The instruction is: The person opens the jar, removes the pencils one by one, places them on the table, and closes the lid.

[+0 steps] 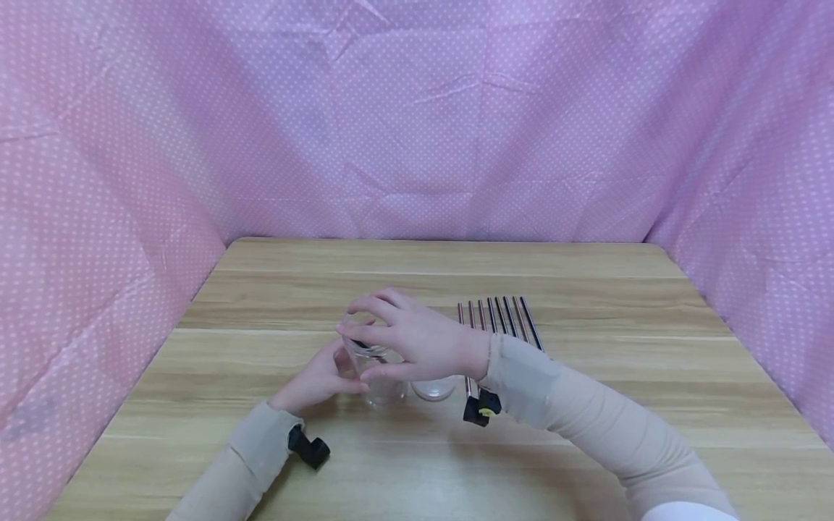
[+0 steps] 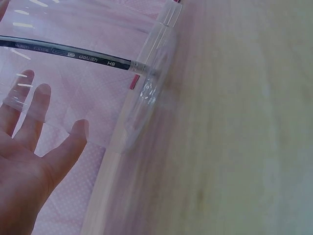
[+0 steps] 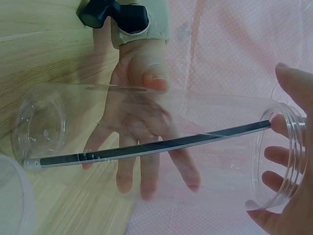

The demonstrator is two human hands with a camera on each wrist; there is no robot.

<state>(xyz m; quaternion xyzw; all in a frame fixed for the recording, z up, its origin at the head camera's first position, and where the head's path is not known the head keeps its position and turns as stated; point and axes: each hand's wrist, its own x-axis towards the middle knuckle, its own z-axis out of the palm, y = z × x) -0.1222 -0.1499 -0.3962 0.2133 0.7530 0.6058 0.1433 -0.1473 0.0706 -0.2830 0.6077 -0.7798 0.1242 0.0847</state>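
Note:
A clear plastic jar (image 1: 387,392) stands on the table with its mouth upward. Inside it one dark pencil (image 3: 146,148), marked HB, leans across, its capped end at the jar's bottom. My left hand (image 1: 321,380) holds the jar's body from the left, fingers spread round the far side, as seen through the plastic in the right wrist view. From above, my right hand (image 1: 417,336) grips the jar's rim, with its fingers over the far side and the thumb on the near side. Beside the jar lies a round translucent lid (image 1: 434,389).
Several pencils (image 1: 511,315) lie side by side in a row to the right, partly hidden under my right forearm. The wooden table (image 1: 586,289) is bordered by pink dotted cloth (image 1: 417,130) at the back and sides.

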